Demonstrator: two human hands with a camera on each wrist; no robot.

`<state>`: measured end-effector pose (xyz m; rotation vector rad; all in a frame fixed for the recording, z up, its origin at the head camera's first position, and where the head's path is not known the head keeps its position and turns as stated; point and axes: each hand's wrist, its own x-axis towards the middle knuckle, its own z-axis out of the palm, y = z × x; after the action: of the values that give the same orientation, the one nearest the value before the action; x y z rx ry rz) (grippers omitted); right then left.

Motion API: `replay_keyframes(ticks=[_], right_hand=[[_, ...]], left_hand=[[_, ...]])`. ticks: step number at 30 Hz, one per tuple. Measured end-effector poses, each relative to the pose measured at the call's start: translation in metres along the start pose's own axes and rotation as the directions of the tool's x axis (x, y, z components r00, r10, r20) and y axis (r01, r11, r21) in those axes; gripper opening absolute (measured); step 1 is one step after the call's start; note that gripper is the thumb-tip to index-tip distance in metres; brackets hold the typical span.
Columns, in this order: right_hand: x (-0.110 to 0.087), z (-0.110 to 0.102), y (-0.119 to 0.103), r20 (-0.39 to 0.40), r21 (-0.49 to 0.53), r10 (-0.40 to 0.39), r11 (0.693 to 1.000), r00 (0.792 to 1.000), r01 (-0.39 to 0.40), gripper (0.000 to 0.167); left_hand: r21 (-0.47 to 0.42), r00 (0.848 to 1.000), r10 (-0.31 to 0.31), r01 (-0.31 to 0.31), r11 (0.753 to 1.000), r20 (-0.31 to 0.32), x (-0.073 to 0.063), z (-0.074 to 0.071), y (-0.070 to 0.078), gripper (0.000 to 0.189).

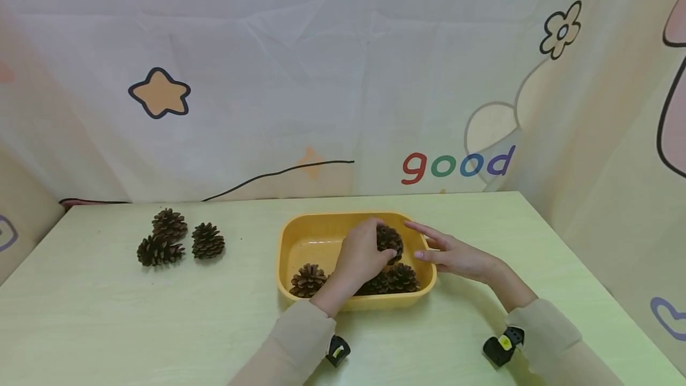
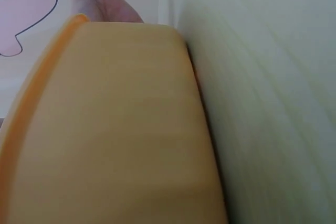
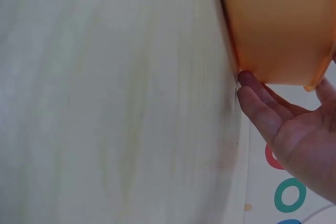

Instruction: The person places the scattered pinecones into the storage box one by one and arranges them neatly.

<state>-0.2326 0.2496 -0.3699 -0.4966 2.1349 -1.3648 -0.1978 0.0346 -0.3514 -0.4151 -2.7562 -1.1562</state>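
Here we see the left forearm point(image 1: 289, 341) crossing the near rim of the yellow tray point(image 1: 386, 301), the left hand point(image 1: 360, 252) curled round a pine cone point(image 1: 391, 238) inside it. The right hand point(image 1: 455, 255), fingers extended and spread, touches the tray's right end, gripping nothing.

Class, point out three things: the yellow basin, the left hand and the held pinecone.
Yellow basin point(image 1: 313, 255), head view: bare floor inside.
Left hand point(image 1: 360, 252), head view: back of the hand.
Held pinecone point(image 1: 391, 239), head view: its exposed side.
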Motion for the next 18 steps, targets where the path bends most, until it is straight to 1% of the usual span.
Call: replay_keyframes(ticks=[5,10,13,18], right_hand=[[-0.001,-0.0001,-0.0014,-0.002,-0.001,0.001,1.0,1.0,-0.001,0.066],[-0.0006,0.0008,-0.0014,-0.008,0.001,0.006,1.0,1.0,-0.006,0.066],[-0.0007,0.0015,-0.0015,-0.011,-0.001,0.012,1.0,1.0,-0.012,0.066],[-0.001,0.0016,-0.0021,-0.018,-0.021,0.021,1.0,1.0,-0.021,0.067]], left_hand=[[0.073,1.0,-0.011,0.01,0.997,0.021,0.0014,0.0048,0.0015,0.047],[0.123,0.997,-0.032,0.024,0.992,0.064,0.0039,0.0076,-0.0011,0.049],[0.129,0.996,-0.044,0.033,0.991,0.082,0.0048,0.0074,-0.0037,0.05],[0.125,0.995,-0.056,0.045,0.991,0.086,0.0051,0.0061,-0.0046,0.045]])
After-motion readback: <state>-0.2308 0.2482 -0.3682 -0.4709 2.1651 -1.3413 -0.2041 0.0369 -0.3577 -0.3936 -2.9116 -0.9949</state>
